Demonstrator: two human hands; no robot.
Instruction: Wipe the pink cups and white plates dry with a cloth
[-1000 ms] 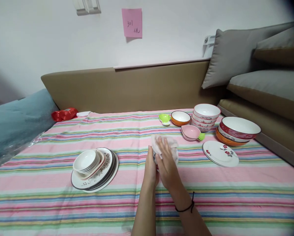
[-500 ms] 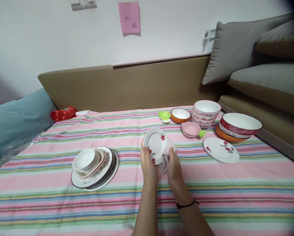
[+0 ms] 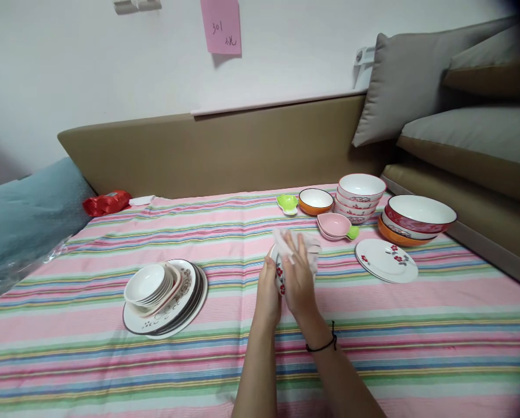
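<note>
In the head view, my left hand (image 3: 267, 291) is closed round the left edge of a small white plate (image 3: 280, 276) with red flowers, held tilted above the striped cloth. My right hand (image 3: 299, 285) lies over the plate's face with its fingers extended, pressing a pale cloth (image 3: 313, 251) against it. Most of the plate is hidden behind this hand and the cloth. To the right, similar flowered plates (image 3: 384, 260) lie stacked. Left of my hands, small white bowls (image 3: 144, 283) sit on a pile of larger plates (image 3: 149, 323).
Pink leaf-shaped dishes (image 3: 333, 224), a green dish (image 3: 288, 204), an orange bowl (image 3: 316, 200), red-rimmed stacked bowls (image 3: 361, 187) and large bowls (image 3: 421, 212) stand back right. A red packet (image 3: 107, 203) lies far left. Cushions (image 3: 469, 133) flank the right side; a padded backboard (image 3: 225, 154) runs behind.
My right hand has moved up across the plate with the cloth, its fingers now spread over the plate's face. The plate has turned and is more hidden. The view has shifted slightly.
</note>
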